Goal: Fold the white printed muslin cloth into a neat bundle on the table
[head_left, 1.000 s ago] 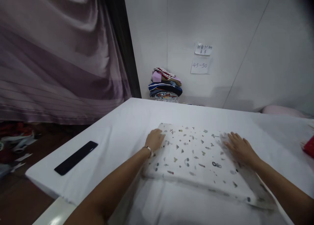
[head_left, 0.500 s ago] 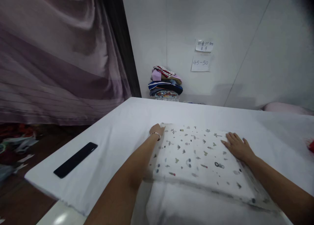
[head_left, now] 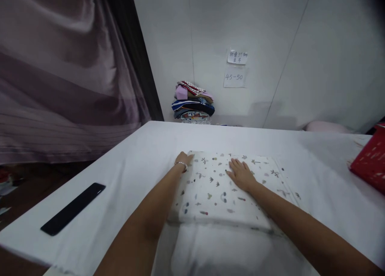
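A folded white cloth (head_left: 210,203) printed with small plants, rainbows and other little figures lies flat before me. At its far left corner is my left hand (head_left: 183,159), with a bracelet at the wrist. Its thumb lies over the edge and its other fingers look curled in at the side, partly hidden. My right hand (head_left: 243,176) rests flat on top of the cloth near the middle of its far half, fingers spread and palm down.
The cloth lies on a white-covered table (head_left: 132,167). A long black object (head_left: 73,208) is at the left, and a red patterned item (head_left: 371,159) at the right. Behind stand a stack of folded fabrics (head_left: 194,101) and a wall with paper notes (head_left: 235,76). A mauve curtain (head_left: 69,87) hangs left.
My right hand has slid left across the cloth from its right side toward the middle. My left hand stays at the corner. The view has turned right, bringing more of the red item into sight.
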The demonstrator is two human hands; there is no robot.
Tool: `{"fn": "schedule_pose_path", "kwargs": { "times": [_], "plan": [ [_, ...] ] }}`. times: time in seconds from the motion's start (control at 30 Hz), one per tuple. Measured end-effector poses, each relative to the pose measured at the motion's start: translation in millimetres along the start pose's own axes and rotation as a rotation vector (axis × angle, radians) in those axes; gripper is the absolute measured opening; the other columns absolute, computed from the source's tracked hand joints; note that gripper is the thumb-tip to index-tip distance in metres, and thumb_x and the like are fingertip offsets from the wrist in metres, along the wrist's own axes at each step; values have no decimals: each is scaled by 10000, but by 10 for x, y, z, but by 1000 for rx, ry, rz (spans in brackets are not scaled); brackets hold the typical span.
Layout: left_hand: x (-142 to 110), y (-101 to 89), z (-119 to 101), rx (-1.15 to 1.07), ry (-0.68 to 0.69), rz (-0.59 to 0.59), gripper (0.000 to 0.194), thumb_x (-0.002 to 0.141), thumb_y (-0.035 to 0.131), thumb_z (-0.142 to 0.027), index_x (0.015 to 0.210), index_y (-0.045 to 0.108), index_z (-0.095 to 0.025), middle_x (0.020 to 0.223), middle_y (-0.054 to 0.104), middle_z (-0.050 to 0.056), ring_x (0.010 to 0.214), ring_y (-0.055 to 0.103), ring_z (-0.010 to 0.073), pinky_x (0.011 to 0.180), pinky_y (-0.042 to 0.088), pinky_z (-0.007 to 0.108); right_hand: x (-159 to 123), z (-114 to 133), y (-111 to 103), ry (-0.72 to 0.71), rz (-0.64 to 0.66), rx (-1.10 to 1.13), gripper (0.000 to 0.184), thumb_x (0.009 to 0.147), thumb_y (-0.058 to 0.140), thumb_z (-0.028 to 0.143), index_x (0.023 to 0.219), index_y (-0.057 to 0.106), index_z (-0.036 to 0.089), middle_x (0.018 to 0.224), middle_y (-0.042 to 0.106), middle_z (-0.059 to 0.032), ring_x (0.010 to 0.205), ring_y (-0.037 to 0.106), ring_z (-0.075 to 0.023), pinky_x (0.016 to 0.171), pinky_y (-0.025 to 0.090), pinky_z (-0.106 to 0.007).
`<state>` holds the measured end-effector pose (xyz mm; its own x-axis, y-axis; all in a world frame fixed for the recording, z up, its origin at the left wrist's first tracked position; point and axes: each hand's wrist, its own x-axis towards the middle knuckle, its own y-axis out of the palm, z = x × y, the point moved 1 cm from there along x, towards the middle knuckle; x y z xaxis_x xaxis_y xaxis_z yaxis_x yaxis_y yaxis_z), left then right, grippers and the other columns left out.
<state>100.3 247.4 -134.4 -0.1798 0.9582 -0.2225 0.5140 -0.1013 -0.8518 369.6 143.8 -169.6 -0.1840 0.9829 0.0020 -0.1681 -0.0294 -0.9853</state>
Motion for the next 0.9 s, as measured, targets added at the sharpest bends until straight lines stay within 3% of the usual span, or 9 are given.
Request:
{"fn": "schedule_pose_path", "kwargs": {
  "times": [0.23, 0.4, 0.5, 0.57, 0.7, 0.8, 0.9],
  "plan": [
    [-296, -168, 272, -141, 26, 199, 499, 621, 672, -578, 809, 657, -117, 926, 707, 163, 870, 661, 302, 639, 497, 302, -24, 82, -26, 7, -40, 80, 631, 927, 236, 490, 1432, 284, 115, 1520, 174, -107, 1404, 86, -239, 1122, 64, -445],
    [-572, -187, 452, -518, -11, 479, 559, 524, 756, -549, 882, 648, -134, 910, 716, 133, 810, 681, 276, 652, 553, 322, -24, 197, -17, -4, 6, 101, 594, 927, 257, 459, 1413, 323, 125, 1511, 209, -116, 1398, 118, -251, 1116, 66, -464],
    [-652, -154, 475, -683, -45, 564, 561, 530, 762, -532, 919, 632, -148, 893, 719, 128, 772, 686, 271, 666, 567, 350, -46, 289, -41, -15, -26, 126, 612, 928, 243, 462, 1429, 283, 113, 1519, 175, -118, 1403, 86, -252, 1118, 60, -467],
    [-659, -130, 471, -714, -46, 553, 537, 525, 769, -500, 905, 631, -147, 851, 721, 127, 730, 686, 274, 645, 568, 365, -73, 357, -47, -44, -18, 143, 615, 931, 224, 458, 1431, 274, 103, 1520, 169, -122, 1403, 87, -253, 1119, 65, -468],
    [-616, -112, 454, -594, 15, 358, 440, 490, 779, -394, 826, 647, -144, 786, 720, 110, 726, 680, 291, 619, 559, 370, -162, 373, -81, -63, 26, 189, 599, 925, 246, 445, 1418, 300, 108, 1514, 192, -131, 1395, 125, -263, 1111, 105, -486],
    [-596, -113, 436, -439, 60, 233, 389, 500, 751, -387, 791, 656, -148, 788, 716, 101, 801, 669, 318, 669, 548, 393, -339, 148, -163, -34, 0, 177, 590, 918, 286, 433, 1416, 305, 116, 1505, 219, -135, 1395, 128, -262, 1110, 98, -495],
    [-591, -130, 420, -281, 84, 151, 340, 519, 728, -420, 728, 653, -162, 818, 711, 111, 884, 647, 347, 752, 526, 424, -703, -282, -244, 78, 14, 113, 542, 909, 333, 389, 1394, 351, 147, 1495, 253, -128, 1388, 161, -265, 1102, 112, -507]
  ]
}}
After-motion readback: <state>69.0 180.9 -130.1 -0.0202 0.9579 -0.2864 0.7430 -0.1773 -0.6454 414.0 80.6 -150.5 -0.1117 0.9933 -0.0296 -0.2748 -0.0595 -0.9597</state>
